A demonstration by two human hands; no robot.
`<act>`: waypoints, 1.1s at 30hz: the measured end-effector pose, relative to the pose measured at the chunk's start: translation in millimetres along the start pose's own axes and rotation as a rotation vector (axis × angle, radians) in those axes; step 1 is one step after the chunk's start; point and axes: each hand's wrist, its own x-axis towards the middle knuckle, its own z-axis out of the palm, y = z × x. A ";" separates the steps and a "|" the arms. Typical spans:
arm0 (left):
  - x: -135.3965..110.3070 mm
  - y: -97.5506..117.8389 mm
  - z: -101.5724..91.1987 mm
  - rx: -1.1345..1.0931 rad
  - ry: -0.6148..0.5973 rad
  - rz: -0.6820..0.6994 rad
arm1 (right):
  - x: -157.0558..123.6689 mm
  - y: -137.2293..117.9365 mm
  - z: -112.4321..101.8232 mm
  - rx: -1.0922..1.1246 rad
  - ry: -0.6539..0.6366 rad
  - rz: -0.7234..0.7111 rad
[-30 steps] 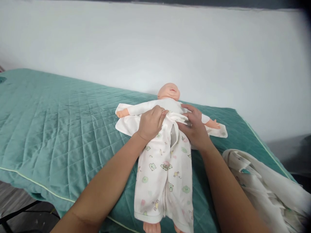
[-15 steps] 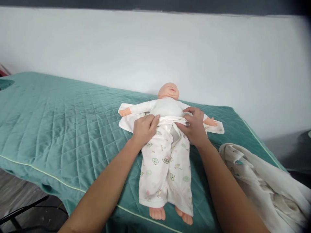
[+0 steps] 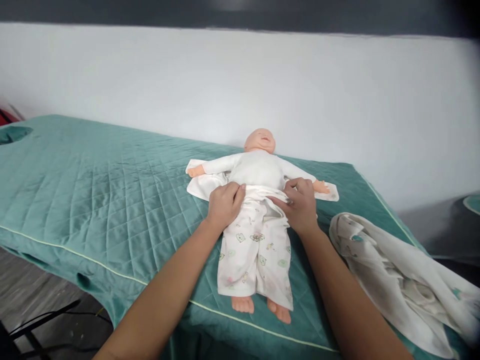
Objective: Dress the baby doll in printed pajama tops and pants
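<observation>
A baby doll [image 3: 259, 140] lies on its back on a teal quilted bed [image 3: 93, 185], arms spread, in a white top. Printed white trousers [image 3: 257, 250] cover its legs, and both bare feet stick out near the bed's front edge. My left hand [image 3: 224, 202] is closed on the trousers' waistband at the doll's left-side hip in the picture. My right hand [image 3: 298, 205] pinches the same waistband on the other side. A white cloth [image 3: 200, 185] lies spread under the doll's torso.
A crumpled white printed blanket [image 3: 397, 280] lies on the bed to the right of the doll. A white wall runs close behind the bed. Dark floor and thin black legs or cables [image 3: 41, 320] show at the lower left.
Both hands have slid down from the doll's chest to its waist, bunching the printed garment lower. More of the white top shows, and the doll's feet have come fully into view.
</observation>
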 end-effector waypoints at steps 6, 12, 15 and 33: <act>-1.0 -0.4 1.2 0.012 0.009 0.008 | -27.8 -30.1 -18.9 0.051 -0.020 0.020; -1.4 -0.9 2.2 0.039 0.019 0.047 | -38.1 -39.0 -21.6 0.118 -0.055 0.053; -1.7 -1.2 2.8 0.032 0.024 0.045 | -37.1 -38.9 -19.2 0.183 -0.094 0.103; 17.2 0.7 4.0 -0.244 -0.050 -0.122 | -39.5 -12.8 -19.3 0.735 -0.364 0.423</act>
